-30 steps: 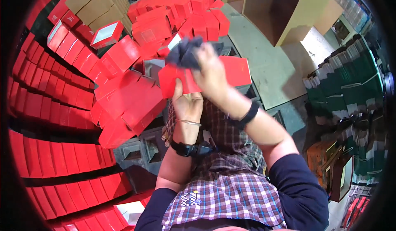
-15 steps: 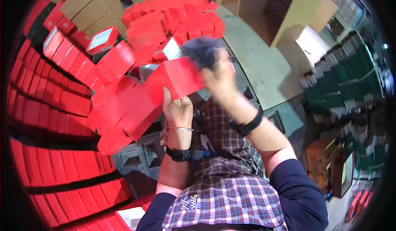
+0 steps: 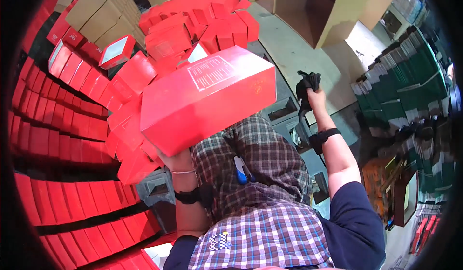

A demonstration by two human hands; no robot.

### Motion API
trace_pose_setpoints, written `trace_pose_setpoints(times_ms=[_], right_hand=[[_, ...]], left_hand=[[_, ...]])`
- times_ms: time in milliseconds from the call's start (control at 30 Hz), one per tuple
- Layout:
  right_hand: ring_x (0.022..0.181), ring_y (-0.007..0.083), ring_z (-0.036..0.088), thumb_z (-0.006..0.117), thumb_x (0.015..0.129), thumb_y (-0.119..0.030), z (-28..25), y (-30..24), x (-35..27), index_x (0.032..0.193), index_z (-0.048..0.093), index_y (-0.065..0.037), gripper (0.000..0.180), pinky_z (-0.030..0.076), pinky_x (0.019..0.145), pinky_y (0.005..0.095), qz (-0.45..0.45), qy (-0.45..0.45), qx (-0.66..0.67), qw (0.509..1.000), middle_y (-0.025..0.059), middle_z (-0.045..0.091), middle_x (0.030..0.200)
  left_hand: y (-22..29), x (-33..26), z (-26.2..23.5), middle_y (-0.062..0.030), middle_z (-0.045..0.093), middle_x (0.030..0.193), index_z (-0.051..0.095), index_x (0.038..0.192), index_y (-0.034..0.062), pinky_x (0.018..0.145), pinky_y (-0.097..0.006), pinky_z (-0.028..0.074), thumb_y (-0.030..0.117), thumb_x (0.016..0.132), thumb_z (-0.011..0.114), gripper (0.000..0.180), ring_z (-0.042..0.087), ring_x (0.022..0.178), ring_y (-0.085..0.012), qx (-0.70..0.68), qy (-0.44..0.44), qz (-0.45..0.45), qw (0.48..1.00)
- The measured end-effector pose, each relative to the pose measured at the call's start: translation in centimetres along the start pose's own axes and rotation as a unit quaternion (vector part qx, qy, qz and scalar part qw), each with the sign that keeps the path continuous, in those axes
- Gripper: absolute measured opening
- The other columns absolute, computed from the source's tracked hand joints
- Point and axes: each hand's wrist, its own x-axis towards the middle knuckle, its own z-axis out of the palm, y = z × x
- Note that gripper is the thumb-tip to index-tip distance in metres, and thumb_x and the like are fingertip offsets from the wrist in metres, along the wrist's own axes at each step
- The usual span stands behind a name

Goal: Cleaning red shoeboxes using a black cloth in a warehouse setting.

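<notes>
A large red carton (image 3: 207,106) with a pale printed panel on top is held up in front of me, tilted. My left hand (image 3: 177,161) is under its near left corner and grips it; most of the fingers are hidden behind the carton. Off to the right, apart from the carton, my right hand (image 3: 316,102) is closed round a bunched black cloth (image 3: 307,83), part of which hangs down.
Red cartons (image 3: 178,36) lie heaped beyond the held one, and a row of red boxes (image 3: 62,197) stands at left. An open brown cardboard box (image 3: 308,9) sits at the far right on a pale board (image 3: 294,57). Green-wrapped stacks (image 3: 405,96) rise at right.
The carton has been raised and turned, so its printed top and a long side now show. My right hand and the black cloth have moved right, away from the carton.
</notes>
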Motion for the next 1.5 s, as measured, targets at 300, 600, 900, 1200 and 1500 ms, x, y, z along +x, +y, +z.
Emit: trace_pose_setpoints(times_ms=[300, 600, 900, 1200, 1500], right_hand=[[0.095, 0.0165, 0.062, 0.061, 0.089, -0.012, -1.7, -7.7, -5.4, 0.125, 0.058, -0.002, 0.037, 0.048, 0.086, 0.0294, 0.131, -0.080, 0.299, 0.942, 0.0057, 0.067, 0.108], [0.085, 0.0143, 0.063, 0.060, 0.092, -0.015, 0.5, -10.7, -8.9, 0.118, 0.059, -0.002, 0.029, 0.051, 0.075, 0.0291, 0.113, -0.144, 0.428, 0.885, 0.0049, 0.067, 0.100], [0.095, 0.0125, 0.059, 0.060, 0.088, -0.005, -2.0, -8.6, -10.9, 0.124, 0.055, -0.001, 0.036, 0.047, 0.084, 0.0279, 0.125, -0.104, 0.380, 0.911, 0.0030, 0.064, 0.108], [0.107, 0.0384, 0.060, 0.067, 0.079, -0.015, 6.0, -9.0, -14.9, 0.123, 0.050, -0.003, 0.049, 0.048, 0.090, 0.0444, -0.054, -0.259, 0.139, 0.954, 0.0253, 0.059, 0.113], [0.110, 0.0365, 0.055, 0.069, 0.075, -0.011, 5.0, -12.8, -12.5, 0.122, 0.055, 0.001, 0.050, 0.044, 0.096, 0.0414, -0.159, -0.204, 0.237, 0.936, 0.0231, 0.060, 0.114]], left_hand=[[-12.6, -3.9, -9.4, -0.0138, 0.052, 0.136, 0.043, 0.140, 0.0062, 0.105, -0.043, 0.042, 0.035, 0.102, 0.042, 0.047, 0.049, 0.125, -0.0289, 0.590, -0.148, 0.159, 0.778], [-16.8, -7.3, -17.8, -0.0132, 0.048, 0.141, 0.041, 0.142, 0.0086, 0.110, -0.043, 0.036, 0.039, 0.100, 0.043, 0.051, 0.044, 0.132, -0.0305, 0.369, -0.222, -0.031, 0.902], [-10.3, -5.5, -15.0, -0.0102, 0.048, 0.143, 0.041, 0.142, 0.0088, 0.114, -0.043, 0.032, 0.042, 0.094, 0.055, 0.060, 0.043, 0.134, -0.0281, 0.512, -0.470, -0.082, 0.714], [-12.1, -5.6, -14.8, -0.0088, 0.051, 0.140, 0.042, 0.142, 0.0129, 0.113, -0.044, 0.036, 0.044, 0.093, 0.055, 0.060, 0.045, 0.132, -0.0273, 0.213, -0.398, -0.297, 0.841], [-13.6, -5.4, -16.6, -0.0088, 0.055, 0.138, 0.047, 0.139, 0.0128, 0.109, -0.042, 0.040, 0.038, 0.097, 0.044, 0.049, 0.050, 0.128, -0.0270, -0.199, -0.162, -0.561, 0.787]])
